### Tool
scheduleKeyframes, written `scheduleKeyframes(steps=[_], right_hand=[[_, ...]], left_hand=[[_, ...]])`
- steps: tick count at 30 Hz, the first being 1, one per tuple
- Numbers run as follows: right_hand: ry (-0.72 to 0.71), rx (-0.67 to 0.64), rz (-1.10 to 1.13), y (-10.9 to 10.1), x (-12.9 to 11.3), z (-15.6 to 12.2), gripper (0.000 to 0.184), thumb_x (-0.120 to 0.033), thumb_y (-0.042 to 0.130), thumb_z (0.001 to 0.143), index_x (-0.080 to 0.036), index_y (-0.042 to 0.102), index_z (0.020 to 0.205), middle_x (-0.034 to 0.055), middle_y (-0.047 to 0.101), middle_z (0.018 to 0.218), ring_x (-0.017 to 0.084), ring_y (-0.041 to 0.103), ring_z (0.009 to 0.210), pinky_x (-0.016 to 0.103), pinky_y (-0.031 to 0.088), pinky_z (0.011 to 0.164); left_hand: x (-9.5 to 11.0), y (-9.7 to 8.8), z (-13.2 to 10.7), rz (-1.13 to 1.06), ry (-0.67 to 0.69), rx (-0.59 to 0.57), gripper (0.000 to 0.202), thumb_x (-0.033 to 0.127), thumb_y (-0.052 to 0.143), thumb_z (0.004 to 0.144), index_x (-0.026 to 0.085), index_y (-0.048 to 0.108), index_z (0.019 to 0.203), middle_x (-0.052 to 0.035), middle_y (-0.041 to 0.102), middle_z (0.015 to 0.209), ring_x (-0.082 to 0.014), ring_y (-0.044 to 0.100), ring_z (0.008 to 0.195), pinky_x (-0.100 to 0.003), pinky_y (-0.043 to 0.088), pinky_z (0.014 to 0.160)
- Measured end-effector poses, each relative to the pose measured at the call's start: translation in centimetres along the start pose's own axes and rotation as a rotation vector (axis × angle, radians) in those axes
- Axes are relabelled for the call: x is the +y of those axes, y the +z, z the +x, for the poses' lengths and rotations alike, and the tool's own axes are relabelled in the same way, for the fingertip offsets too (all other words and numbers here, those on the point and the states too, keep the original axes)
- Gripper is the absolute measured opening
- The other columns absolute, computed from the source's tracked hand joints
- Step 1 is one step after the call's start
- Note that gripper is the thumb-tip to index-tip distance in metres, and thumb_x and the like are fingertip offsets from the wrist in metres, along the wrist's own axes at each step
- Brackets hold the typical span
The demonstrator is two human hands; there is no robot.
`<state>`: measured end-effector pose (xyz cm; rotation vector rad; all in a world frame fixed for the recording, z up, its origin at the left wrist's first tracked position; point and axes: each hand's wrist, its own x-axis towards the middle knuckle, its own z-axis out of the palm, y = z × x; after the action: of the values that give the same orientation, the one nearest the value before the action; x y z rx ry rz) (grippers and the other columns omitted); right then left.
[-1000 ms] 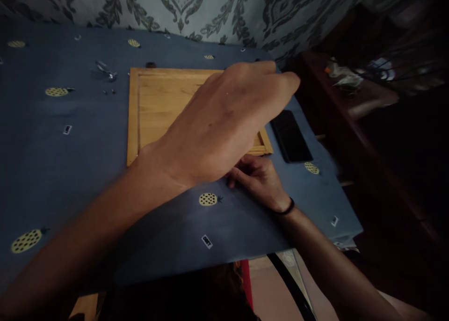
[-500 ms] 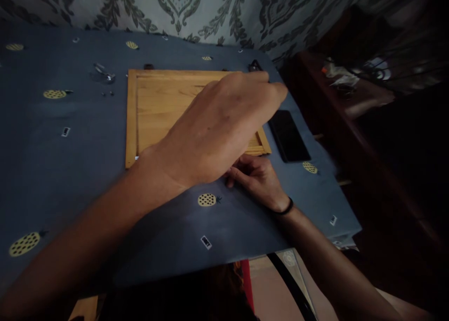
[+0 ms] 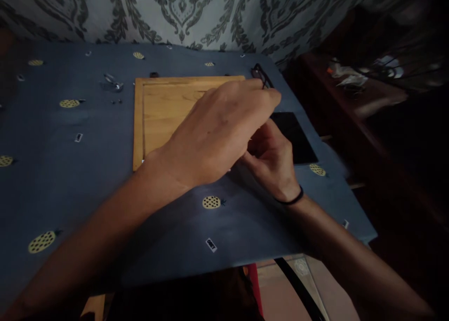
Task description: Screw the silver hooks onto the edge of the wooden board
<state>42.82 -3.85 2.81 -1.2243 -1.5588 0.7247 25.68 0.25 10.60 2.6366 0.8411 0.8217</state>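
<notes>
Hovering above wooden board [image 3: 168, 110], left hand [image 3: 220, 129] is pointing far-right | glasses [image 3: 261, 75] are lying just past its fingertips [image 3: 275, 95] | right hand [image 3: 271, 157] is sitting farther back | both grips curled, cannot tell if holding anything

Two hands are in view: the left hand [image 3: 217, 134] and, just under its fingers, the right hand [image 3: 273, 164]. One wooden board [image 3: 157, 105] lies beneath the left hand. One black phone [image 3: 298, 141] sits just beyond the right hand. One pair of dark glasses [image 3: 260, 74] lies at the left hand's fingertips. One black band [image 3: 291, 200] circles the right wrist. Well off to the left of the left hand are one shiny metal piece [image 3: 114, 82] and two tiny dark specks [image 3: 117, 101] (too small to name). One bench cloth [image 3: 87, 180] shows eight yellow pineapple prints [image 3: 211, 202].
</notes>
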Motion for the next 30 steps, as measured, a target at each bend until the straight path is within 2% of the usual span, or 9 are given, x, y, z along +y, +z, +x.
scheduleKeyframes(steps=[4,6,8,11,14,16,19,24,30], right_hand=[[-0.089,0.011,-0.031,0.6,0.1,0.5,0.040,-0.061,0.075,0.082,-0.024,0.064,0.095,-0.0043,0.062,0.064,0.013,0.065,0.059,0.025,0.055,0.054],[-0.086,0.013,-0.062,0.7,0.1,0.4,0.038,-0.061,0.072,0.085,-0.023,0.064,0.085,-0.0035,0.064,0.062,0.012,0.063,0.057,0.025,0.052,0.052],[-0.051,0.007,-0.087,0.7,0.1,0.3,0.036,-0.058,0.072,0.086,-0.023,0.064,0.083,-0.0027,0.066,0.063,0.012,0.063,0.057,0.026,0.053,0.053],[0.036,-0.005,-0.029,0.6,0.0,0.3,0.036,-0.058,0.073,0.085,-0.024,0.061,0.082,-0.0024,0.067,0.063,0.013,0.066,0.056,0.027,0.056,0.054],[0.115,0.011,0.116,0.4,0.2,0.5,0.043,-0.064,0.076,0.079,-0.024,0.061,0.085,-0.0022,0.066,0.062,0.015,0.068,0.053,0.029,0.060,0.053],[0.140,0.032,0.184,0.3,0.4,0.7,0.047,-0.065,0.079,0.074,-0.024,0.062,0.087,-0.0017,0.067,0.064,0.015,0.068,0.053,0.029,0.062,0.053],[0.176,0.043,0.230,0.2,0.8,0.7,0.046,-0.063,0.082,0.072,-0.024,0.062,0.088,-0.0026,0.068,0.064,0.016,0.068,0.053,0.031,0.063,0.054],[0.190,0.040,0.263,0.3,1.0,0.3,0.047,-0.064,0.082,0.073,-0.025,0.062,0.090,-0.0029,0.067,0.062,0.017,0.069,0.053,0.034,0.064,0.055],[0.201,0.039,0.260,0.3,0.9,0.3,0.046,-0.065,0.079,0.075,-0.025,0.061,0.088,-0.0026,0.070,0.065,0.017,0.070,0.055,0.033,0.065,0.058]], left_hand=[[0.4,0.1,0.0,0.094,0.035,0.021,0.013,0.014,0.056,0.093,0.019,0.064,0.084,-0.0021,0.061,0.085,-0.0196,0.061,0.081,-0.035,0.049,0.073],[0.7,0.0,0.1,0.119,0.017,-0.005,0.016,0.014,0.055,0.093,0.020,0.065,0.084,-0.0031,0.063,0.086,-0.0203,0.062,0.081,-0.036,0.050,0.073],[1.0,-0.5,0.2,0.115,-0.022,-0.061,0.015,0.013,0.056,0.094,0.020,0.066,0.086,-0.0033,0.065,0.088,-0.0205,0.063,0.082,-0.037,0.050,0.074],[0.8,-1.6,0.1,0.052,-0.093,-0.115,0.011,0.017,0.060,0.096,0.018,0.066,0.105,-0.0028,0.069,0.093,-0.0216,0.067,0.088,-0.037,0.051,0.077],[0.2,-2.0,-0.5,0.003,-0.157,-0.167,0.031,0.027,0.067,0.096,0.018,0.058,0.124,-0.0056,0.070,0.107,-0.0251,0.068,0.100,-0.037,0.052,0.079],[-0.1,-1.5,-1.3,0.021,-0.191,-0.222,0.035,0.030,0.071,0.092,0.021,0.058,0.124,-0.0059,0.070,0.111,-0.0278,0.068,0.105,-0.038,0.052,0.080],[0.1,0.5,-2.4,0.070,-0.226,-0.273,0.043,0.031,0.077,0.088,0.023,0.056,0.125,-0.0064,0.071,0.116,-0.0296,0.067,0.111,-0.042,0.052,0.093],[1.0,3.5,-3.5,0.222,-0.254,-0.261,0.071,0.036,0.082,0.085,0.015,0.044,0.142,-0.0147,0.068,0.131,-0.0344,0.060,0.122,-0.051,0.045,0.106],[1.0,4.7,-4.1,0.251,-0.224,-0.215,0.071,0.036,0.079,0.087,0.014,0.041,0.142,-0.0143,0.071,0.122,-0.0326,0.061,0.117,-0.049,0.042,0.107]])
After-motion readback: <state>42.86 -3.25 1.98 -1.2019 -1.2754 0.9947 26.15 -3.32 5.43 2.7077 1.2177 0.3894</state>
